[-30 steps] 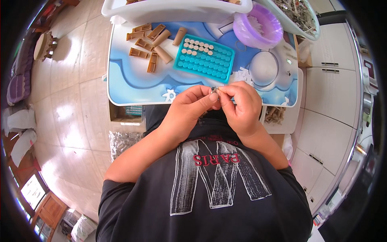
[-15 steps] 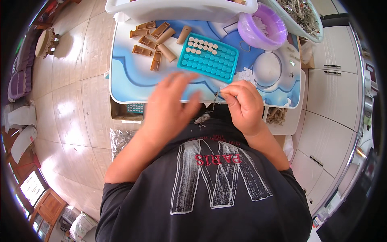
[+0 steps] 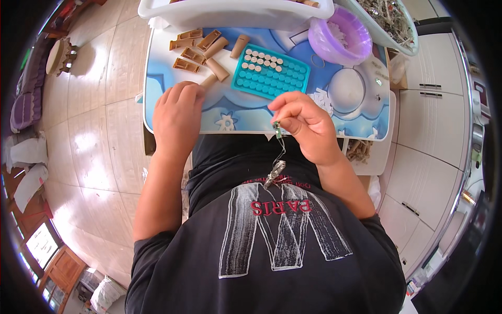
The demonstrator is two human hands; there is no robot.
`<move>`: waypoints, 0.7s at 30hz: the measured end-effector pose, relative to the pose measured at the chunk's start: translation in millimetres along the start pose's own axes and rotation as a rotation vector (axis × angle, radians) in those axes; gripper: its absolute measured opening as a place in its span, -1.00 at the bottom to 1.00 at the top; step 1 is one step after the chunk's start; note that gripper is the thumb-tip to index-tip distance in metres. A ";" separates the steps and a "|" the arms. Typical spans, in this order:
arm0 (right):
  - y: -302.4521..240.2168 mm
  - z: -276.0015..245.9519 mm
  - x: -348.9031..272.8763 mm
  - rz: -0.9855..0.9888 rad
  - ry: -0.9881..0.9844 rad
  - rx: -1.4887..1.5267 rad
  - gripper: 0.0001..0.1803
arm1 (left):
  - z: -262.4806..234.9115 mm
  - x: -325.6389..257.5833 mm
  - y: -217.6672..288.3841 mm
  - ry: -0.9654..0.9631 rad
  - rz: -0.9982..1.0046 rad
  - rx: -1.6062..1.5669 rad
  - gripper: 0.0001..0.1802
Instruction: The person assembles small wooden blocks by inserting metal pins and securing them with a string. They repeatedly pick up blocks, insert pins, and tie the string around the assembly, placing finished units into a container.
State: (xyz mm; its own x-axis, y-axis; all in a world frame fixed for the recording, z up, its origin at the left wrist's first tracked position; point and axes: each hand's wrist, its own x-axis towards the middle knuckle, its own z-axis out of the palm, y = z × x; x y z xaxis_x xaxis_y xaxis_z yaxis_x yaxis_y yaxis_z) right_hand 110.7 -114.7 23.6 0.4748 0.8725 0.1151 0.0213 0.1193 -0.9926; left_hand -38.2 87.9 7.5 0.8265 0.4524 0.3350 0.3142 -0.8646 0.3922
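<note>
My right hand (image 3: 307,125) pinches a small green circuit board (image 3: 277,129) between thumb and fingers, just above the table's front edge. Thin wires hang from the board to a silvery wrapped bundle (image 3: 275,174) in front of my shirt. On the left side of the table, my left hand (image 3: 178,112) is curled, back upward, round the near end of a brown half-tube shell (image 3: 208,81); its fingertips are hidden. Several more brown shells (image 3: 186,65) lie beyond it, some hollow side up. Between the hands, farther back, lies a turquoise tray (image 3: 269,90) holding several small white discs (image 3: 262,64).
A white bin (image 3: 235,11) stands at the back of the blue-and-white table (image 3: 225,107). At the back right are a purple bowl (image 3: 320,39) with white bits and a pale basket (image 3: 413,39) of wired parts. White paper pieces (image 3: 321,99) lie beyond my right hand.
My left hand has moved left, away from the right hand, onto a brown shell, which now shows its rounded side. My right hand has lifted the board slightly leftward; the silvery bundle hangs lower.
</note>
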 end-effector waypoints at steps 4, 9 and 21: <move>6.6 4.4 2.3 0.041 -0.031 0.013 -0.99 | -8.1 4.0 5.8 -0.026 0.019 0.059 -0.76; 4.2 5.9 5.7 -0.008 -0.110 -0.068 -0.99 | -16.0 0.5 18.1 -0.211 -0.334 -0.513 -0.75; 8.9 7.4 0.1 0.055 0.082 -0.035 -0.97 | -7.6 7.6 60.4 -0.503 -0.545 -1.273 -0.77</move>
State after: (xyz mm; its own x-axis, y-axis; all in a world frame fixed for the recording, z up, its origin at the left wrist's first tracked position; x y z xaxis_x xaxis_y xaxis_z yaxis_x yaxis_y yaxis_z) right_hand 104.5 -110.0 15.1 0.5466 0.8354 0.0578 0.0234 0.0538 -0.9983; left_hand -16.5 40.7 40.2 0.8989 0.2996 -0.3197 0.2394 0.2753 0.9311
